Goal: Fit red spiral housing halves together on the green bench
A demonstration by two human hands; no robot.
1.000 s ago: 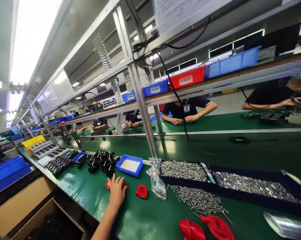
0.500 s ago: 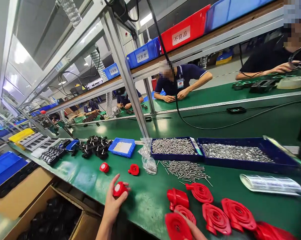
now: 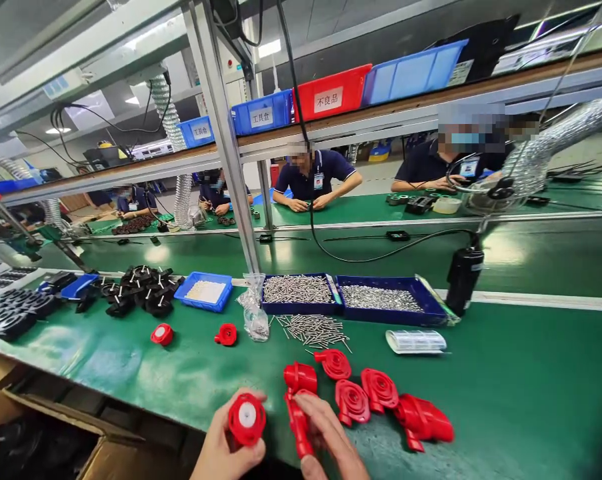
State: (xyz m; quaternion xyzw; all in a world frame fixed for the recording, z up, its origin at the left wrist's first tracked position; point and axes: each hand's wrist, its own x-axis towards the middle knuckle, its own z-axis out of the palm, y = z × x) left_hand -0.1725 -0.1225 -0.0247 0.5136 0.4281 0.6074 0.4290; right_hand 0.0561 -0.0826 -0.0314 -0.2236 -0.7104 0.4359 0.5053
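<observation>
My left hand (image 3: pixel 225 443) is closed round a red round plastic housing (image 3: pixel 237 427) with a white gear (image 3: pixel 247 415) in its middle, face toward me. Just to its right, my right hand (image 3: pixel 331 437) grips a red spiral-shaped housing (image 3: pixel 297 423) turned edge-on, fingers along its far side. The two held parts are apart. Beyond the right hand lies a red cylindrical part (image 3: pixel 305 378). Similar red spiral housings (image 3: pixel 351 402) rest to its right, beside larger red pieces (image 3: pixel 425 419). Farther off stand a red housing with a white centre (image 3: pixel 161 335) and another red spiral housing (image 3: pixel 227 335).
Metal pins (image 3: pixel 313 330) lie loose before two dark blue trays (image 3: pixel 301 308) of small metal parts. A plastic bag (image 3: pixel 255 323), a blue basket (image 3: pixel 219 307), black parts (image 3: pixel 151 287) and a rolled sheet (image 3: pixel 415 342) are around. A cardboard box (image 3: pixel 93 460) stands lower left; co-workers sit opposite.
The view has swung right. My left hand has turned its red housing so the gear faces me. My right hand has brought its spiral housing close to the left hand and turned it edge-on.
</observation>
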